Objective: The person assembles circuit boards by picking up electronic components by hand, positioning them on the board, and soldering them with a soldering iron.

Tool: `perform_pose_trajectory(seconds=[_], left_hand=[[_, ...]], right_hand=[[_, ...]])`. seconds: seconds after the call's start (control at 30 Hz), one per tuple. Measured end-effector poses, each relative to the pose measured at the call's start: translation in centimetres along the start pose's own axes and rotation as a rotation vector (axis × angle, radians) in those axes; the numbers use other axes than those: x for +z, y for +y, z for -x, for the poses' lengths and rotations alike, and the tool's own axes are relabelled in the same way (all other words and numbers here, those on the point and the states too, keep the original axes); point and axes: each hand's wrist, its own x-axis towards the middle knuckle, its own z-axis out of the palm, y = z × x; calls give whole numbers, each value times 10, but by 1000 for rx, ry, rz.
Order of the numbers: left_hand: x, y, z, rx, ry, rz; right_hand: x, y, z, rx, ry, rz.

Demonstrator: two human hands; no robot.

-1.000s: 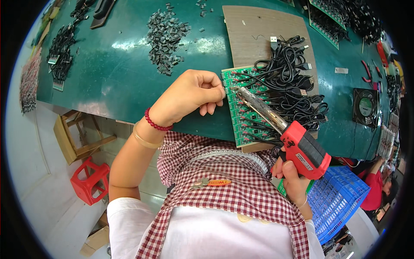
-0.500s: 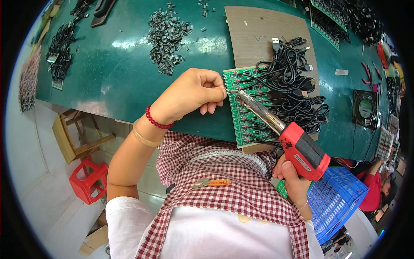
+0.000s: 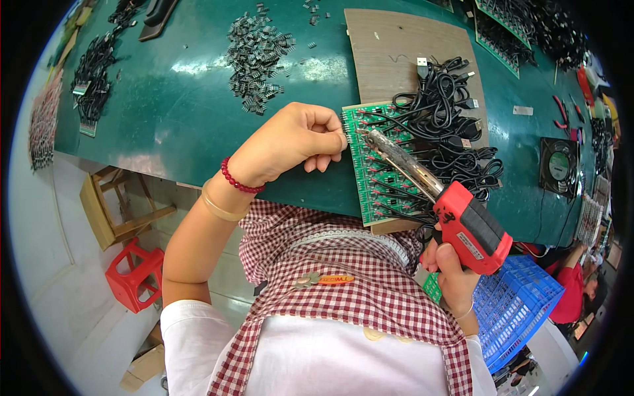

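Soldering gun shifted right over circuit board.

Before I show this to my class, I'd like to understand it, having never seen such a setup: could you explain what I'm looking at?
There is no machine: these are a person's two bare hands. The view comes from a wide fisheye camera on the person's head, looking down, so straight edges bend. The right hand holds a red-and-black soldering gun, its tip over a green circuit board. The left hand pinches close by the board's left edge; whether it grips something tiny is hidden. Black cables run from that board onto a brown sheet. On the green table also lie a pile of small dark parts and, further right, a black fan.
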Motion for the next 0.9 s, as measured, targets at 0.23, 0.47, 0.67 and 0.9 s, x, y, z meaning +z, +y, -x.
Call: perform_pose_trajectory(seconds=[0.23,0.47,0.67,0.9], left_hand=[[0,-1,1,15,-2,5],[0,0,1,6,-5,3],[-1,-1,1,1,-3,7],[-1,1,1,3,-12,-11]], right_hand=[[2,-2,-1,16,-5,-3],[5,-2,-1,23,1,-15],[5,1,-4,21,7,0],[2,5,0,9,31,75]])
